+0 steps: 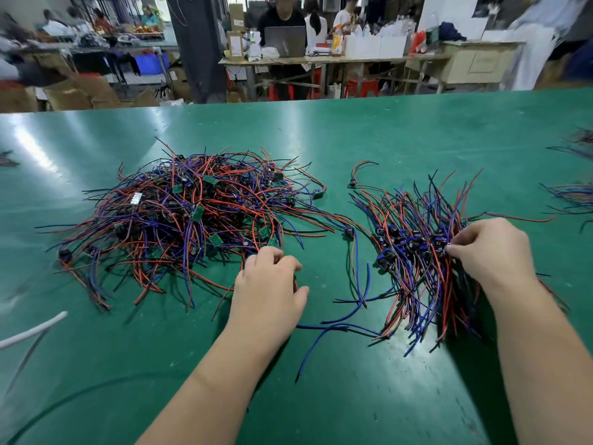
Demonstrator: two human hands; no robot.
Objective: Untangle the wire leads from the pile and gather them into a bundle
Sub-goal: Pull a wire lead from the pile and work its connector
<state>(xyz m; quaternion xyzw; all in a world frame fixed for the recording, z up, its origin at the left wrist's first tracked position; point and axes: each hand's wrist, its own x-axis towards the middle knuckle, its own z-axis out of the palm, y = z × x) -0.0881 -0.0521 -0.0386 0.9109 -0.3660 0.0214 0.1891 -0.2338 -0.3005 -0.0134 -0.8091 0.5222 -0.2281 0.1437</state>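
Where the tangle lies: a loose pile of red, blue and black wire leads (179, 220) is heaped at centre left of the frame on the shiny green table mat (353, 130), with small green circuit boards (197, 213) scattered through it.
Bundle: a second lot of the same leads (423, 252) lies right of centre, laid roughly parallel, dark little components clustered across its middle, the free ends fanning towards the top and bottom of the frame.
Left hand (269, 290): palm down at the lower right edge of the pile, fingers bent with the tips among the leads; a red lead runs between thumb and fingers, but I cannot tell whether it is gripped.
Right hand (487, 248): on the right side of the bundle, fingers curled, the tips pinching at its middle.
Between the hands: a few stray blue leads (324, 335) trail across the mat.
Lower left: a white cable (32, 329), blurred.
Right edge: more wire bunches (574, 194), partly cut off.
Top of the frame: people at cluttered benches, one behind a grey laptop (285, 41).
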